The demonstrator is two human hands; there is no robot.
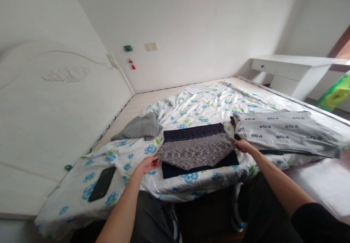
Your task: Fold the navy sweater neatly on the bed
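A folded dark navy and grey-speckled garment (195,148) lies on the floral quilt (191,108) in front of me. My left hand (147,164) pinches its left corner. My right hand (242,146) grips its right corner. Both hands are closed on the cloth, holding the speckled flap across the navy part.
A grey knitted garment (142,127) lies to the left, further back. A grey "POP" printed garment (284,132) is spread on the right. A black phone (102,183) rests on the quilt near left. A white headboard (49,101) stands left; a white desk (292,71) at the far right.
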